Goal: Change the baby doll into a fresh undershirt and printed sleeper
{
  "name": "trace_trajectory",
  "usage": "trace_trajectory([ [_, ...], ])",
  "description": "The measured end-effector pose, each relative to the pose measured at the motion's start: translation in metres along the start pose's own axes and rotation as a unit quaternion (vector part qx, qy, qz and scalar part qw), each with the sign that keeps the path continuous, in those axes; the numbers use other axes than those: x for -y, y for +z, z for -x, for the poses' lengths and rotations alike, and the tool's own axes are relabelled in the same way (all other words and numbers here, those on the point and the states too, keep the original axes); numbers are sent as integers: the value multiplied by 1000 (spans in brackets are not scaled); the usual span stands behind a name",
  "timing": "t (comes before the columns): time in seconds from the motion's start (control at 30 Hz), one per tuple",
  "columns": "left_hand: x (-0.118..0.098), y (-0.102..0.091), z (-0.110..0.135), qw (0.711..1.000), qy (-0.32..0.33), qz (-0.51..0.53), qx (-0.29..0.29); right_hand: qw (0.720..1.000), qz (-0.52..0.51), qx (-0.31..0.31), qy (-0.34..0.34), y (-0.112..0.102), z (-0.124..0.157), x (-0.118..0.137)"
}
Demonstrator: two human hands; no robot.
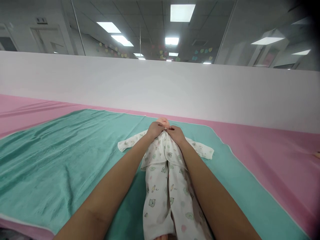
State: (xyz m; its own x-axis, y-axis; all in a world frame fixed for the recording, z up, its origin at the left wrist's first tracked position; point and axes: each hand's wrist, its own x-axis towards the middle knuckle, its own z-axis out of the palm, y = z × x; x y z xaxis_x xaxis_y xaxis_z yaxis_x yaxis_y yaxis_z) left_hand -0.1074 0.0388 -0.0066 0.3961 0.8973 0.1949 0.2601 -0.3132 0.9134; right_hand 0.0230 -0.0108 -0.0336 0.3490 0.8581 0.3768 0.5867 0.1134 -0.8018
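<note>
A baby doll [163, 120] lies on its back, its head away from me. It wears a white top [160, 151] with small animal prints and matching trousers [156, 200]. The sleeves spread out to both sides, and a bit of foot shows at the trouser hem. At the neck, my left hand [155, 129] is closed on the left side of the top's collar. My right hand [176, 134] pinches the collar's other side, close beside the left. The fingertips partly hide the neckline and the doll's chin.
Under the doll lies a wrinkled green blanket [82, 156] on a pink cover [265, 156]. A low white wall [140, 86] runs along the back, with a mirror or glass [155, 36] above it. Something skin-coloured [317, 154] pokes in at the right edge.
</note>
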Motion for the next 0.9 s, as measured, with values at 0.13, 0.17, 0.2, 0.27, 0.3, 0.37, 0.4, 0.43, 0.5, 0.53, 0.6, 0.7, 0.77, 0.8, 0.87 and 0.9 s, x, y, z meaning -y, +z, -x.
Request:
trace_trajectory([
  [0.13,0,1,-2,989,85,-121,-8,1000,-7,6,0,-1,2,1],
  [0.17,0,1,-2,987,95,-132,-9,1000,-13,8,0,-2,3,2],
  [0.2,0,1,-2,986,102,-134,-9,1000,-18,10,-1,-2,3,2],
  [0.27,1,0,-3,985,108,-133,-7,999,-30,15,-3,-2,4,2],
  [0.3,2,-1,-3,985,107,-132,-3,999,-34,18,-5,-2,4,3],
  [0.37,4,-1,-4,986,105,-132,4,999,-39,22,-10,-2,4,3],
  [0.4,5,-1,-4,986,103,-132,6,999,-39,23,-11,-2,4,4],
  [0.43,5,-2,-5,986,101,-134,5,999,-37,23,-13,-2,4,4],
  [0.5,6,-2,-5,985,99,-138,0,999,-32,21,-13,-1,4,4],
  [0.53,6,-2,-6,985,100,-140,-3,999,-29,18,-12,-1,3,4],
  [0.6,7,-3,-6,983,109,-146,4,1000,-22,10,-7,-1,3,3],
  [0.7,7,-7,-7,971,144,-185,37,1000,-7,6,1,0,2,3],
  [0.77,7,-9,-8,955,177,-235,49,1000,-1,6,1,0,2,2],
  [0.8,7,-9,-8,945,190,-263,48,1000,0,5,0,0,1,2],
  [0.87,6,-10,-7,923,208,-321,46,1000,1,2,-1,0,1,2],
  [0.9,5,-10,-7,912,212,-347,47,1000,1,1,-1,0,1,2],
])
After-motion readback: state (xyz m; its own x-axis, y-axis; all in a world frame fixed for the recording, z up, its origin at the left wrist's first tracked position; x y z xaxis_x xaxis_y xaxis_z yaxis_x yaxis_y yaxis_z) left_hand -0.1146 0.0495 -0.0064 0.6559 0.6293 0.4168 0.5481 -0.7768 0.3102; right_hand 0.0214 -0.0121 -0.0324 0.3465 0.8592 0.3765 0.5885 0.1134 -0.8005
